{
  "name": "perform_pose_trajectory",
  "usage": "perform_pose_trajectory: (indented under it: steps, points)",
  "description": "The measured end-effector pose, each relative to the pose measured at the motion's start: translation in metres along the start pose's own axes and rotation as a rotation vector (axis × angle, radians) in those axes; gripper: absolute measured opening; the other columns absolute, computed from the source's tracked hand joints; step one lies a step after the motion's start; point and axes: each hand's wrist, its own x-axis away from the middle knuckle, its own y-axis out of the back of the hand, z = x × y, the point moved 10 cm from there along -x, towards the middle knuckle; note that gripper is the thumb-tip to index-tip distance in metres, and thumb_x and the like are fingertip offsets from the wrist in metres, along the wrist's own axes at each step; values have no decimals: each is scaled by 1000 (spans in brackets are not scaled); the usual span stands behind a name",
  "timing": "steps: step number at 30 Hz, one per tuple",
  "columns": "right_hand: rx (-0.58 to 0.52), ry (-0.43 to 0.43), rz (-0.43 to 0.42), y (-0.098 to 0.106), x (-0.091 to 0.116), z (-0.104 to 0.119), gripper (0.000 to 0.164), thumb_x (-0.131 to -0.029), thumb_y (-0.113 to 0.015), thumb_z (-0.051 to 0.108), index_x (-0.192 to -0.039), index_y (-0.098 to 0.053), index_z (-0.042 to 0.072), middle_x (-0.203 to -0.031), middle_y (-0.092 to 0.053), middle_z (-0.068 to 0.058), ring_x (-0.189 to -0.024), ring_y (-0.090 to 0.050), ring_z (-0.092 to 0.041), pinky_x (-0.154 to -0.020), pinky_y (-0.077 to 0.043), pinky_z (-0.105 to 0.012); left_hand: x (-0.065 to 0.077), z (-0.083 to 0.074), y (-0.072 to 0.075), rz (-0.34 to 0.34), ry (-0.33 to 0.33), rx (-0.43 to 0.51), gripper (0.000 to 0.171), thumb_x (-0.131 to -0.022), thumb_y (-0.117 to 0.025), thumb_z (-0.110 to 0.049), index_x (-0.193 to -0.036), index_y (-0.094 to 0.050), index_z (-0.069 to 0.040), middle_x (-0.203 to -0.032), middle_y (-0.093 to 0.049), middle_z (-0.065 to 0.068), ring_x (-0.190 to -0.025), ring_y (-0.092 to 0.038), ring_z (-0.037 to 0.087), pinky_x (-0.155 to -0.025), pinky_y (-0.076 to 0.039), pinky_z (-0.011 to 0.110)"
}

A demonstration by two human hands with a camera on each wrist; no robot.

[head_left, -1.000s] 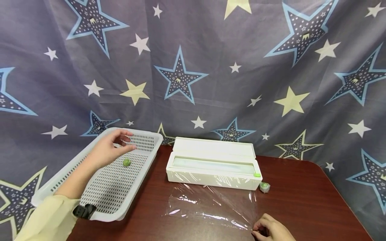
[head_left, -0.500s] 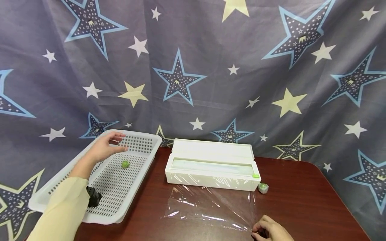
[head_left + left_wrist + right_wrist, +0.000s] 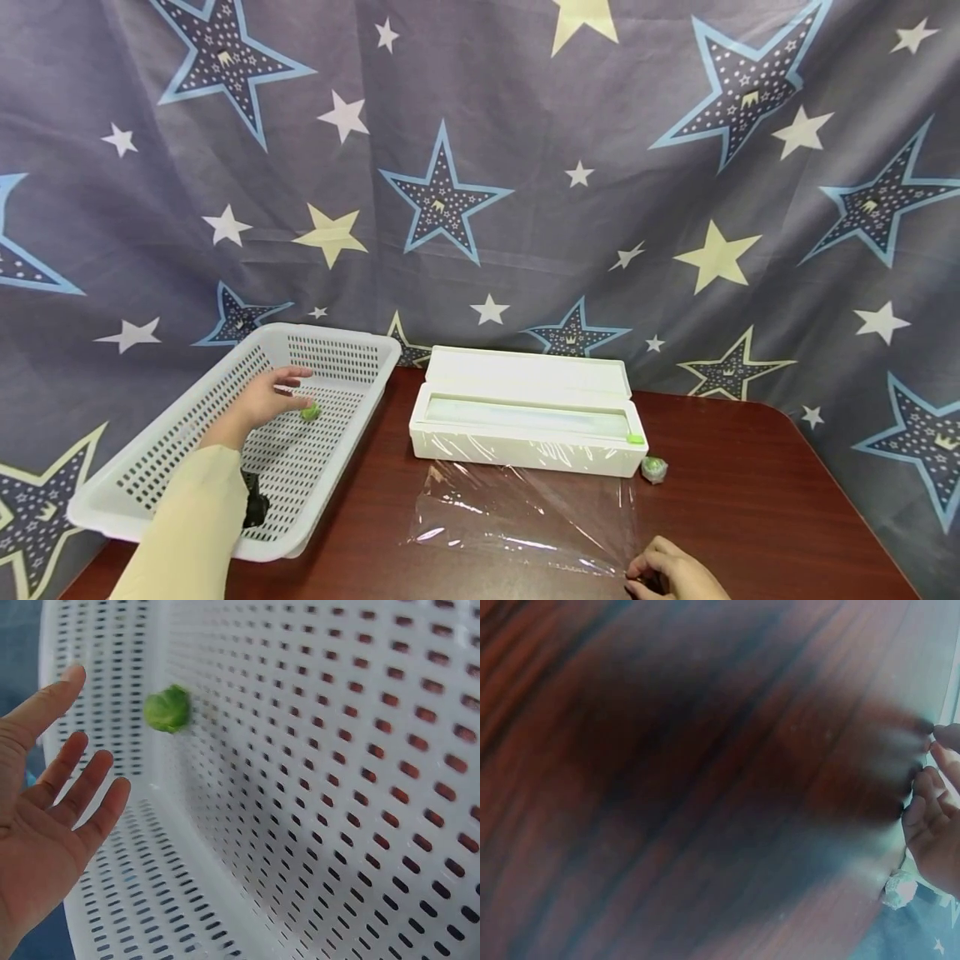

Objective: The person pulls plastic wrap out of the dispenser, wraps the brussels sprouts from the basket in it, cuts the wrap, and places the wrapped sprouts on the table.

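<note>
My left hand [image 3: 261,402] is lowered into a white perforated basket [image 3: 307,475], thumb and fingers spread apart. Beside its thumb in the head view is a small green Brussels sprout [image 3: 311,412]. In the left wrist view a gap separates the fingers from the sprout [image 3: 167,709]. My right hand [image 3: 672,572] pinches the near right corner of a clear sheet of cling film [image 3: 517,521] over the table. That film extends from a white dispenser box [image 3: 525,447] with its lid raised. The right wrist view shows the right hand [image 3: 934,836] with fingertips together.
A film-wrapped sprout [image 3: 654,470] lies at the dispenser's right end. A green slider [image 3: 635,439] sits on the dispenser's right side. Behind the brown table [image 3: 750,483] hangs a star-patterned curtain [image 3: 480,100].
My left hand has moved down into the basket, closer to the sprout. The right hand keeps its hold on the film corner. The head view has shifted slightly.
</note>
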Motion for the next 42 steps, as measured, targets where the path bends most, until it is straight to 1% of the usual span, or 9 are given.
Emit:
perform_pose_trajectory:
  steps: [6,12,17,23,26,32,35,38,42]
  points:
    - [5,13,-16,2,1,0,10,-76,-75,15,-77,-65,19,-75,-45,16,-63,-38,12,-49,-35,-13,-4,15,-9,44,71,-34,61,-83,-70,-22,-133,-45,3,-129,-44,36,-115,-44,51,-86,-45,55]
    - [-12,27,-5,1,0,1,9,-77,-74,14,-79,-66,18,-76,-47,14,-63,-39,11,-49,-36,-14,-7,31,-21,65,127,-28,58,-80,-71,-13,-129,-47,6,-123,-47,37,-111,-46,49,-83,-47,52]
    - [-11,38,-14,2,0,2,10,-76,-75,13,-78,-66,18,-75,-46,14,-64,-39,11,-49,-36,-13,-10,39,-24,61,163,-40,56,-80,-70,-9,-129,-47,7,-119,-50,34,-107,-49,45,-81,-47,49]
    - [-3,54,-27,4,0,3,11,-74,-76,13,-78,-66,18,-75,-47,14,-64,-40,11,-50,-35,-13,-12,37,-21,28,186,-92,51,-80,-68,-9,-125,-50,7,-112,-52,31,-99,-51,40,-74,-47,44]
    - [0,61,-32,4,0,3,12,-74,-76,13,-77,-66,18,-75,-47,14,-65,-40,11,-51,-36,-12,-12,37,-21,20,211,-112,46,-81,-67,-10,-122,-52,7,-111,-54,30,-96,-54,39,-71,-48,42]
    - [-28,34,-5,1,0,0,9,-77,-74,15,-79,-66,18,-76,-47,14,-65,-41,11,-51,-36,-13,-11,43,-22,-3,269,-127,35,-81,-67,-6,-113,-56,6,-106,-56,28,-88,-56,34,-65,-47,36]
    - [-35,27,1,0,0,0,9,-78,-74,14,-79,-66,18,-76,-46,14,-65,-40,11,-50,-37,-14,-11,42,-23,-9,260,-142,32,-79,-67,-5,-108,-57,5,-102,-57,26,-85,-56,32,-63,-46,34]
    - [-37,21,1,0,0,-1,9,-77,-74,14,-79,-66,18,-76,-46,15,-64,-40,11,-50,-36,-13,-12,37,-24,-3,233,-164,31,-79,-67,-6,-106,-57,5,-98,-58,24,-83,-55,30,-63,-45,34]
    - [-27,29,-10,2,0,0,10,-76,-74,14,-78,-66,17,-75,-46,14,-65,-40,11,-50,-36,-14,-16,26,-24,-5,204,-181,34,-81,-65,-8,-109,-55,7,-100,-57,25,-84,-56,31,-66,-47,38]
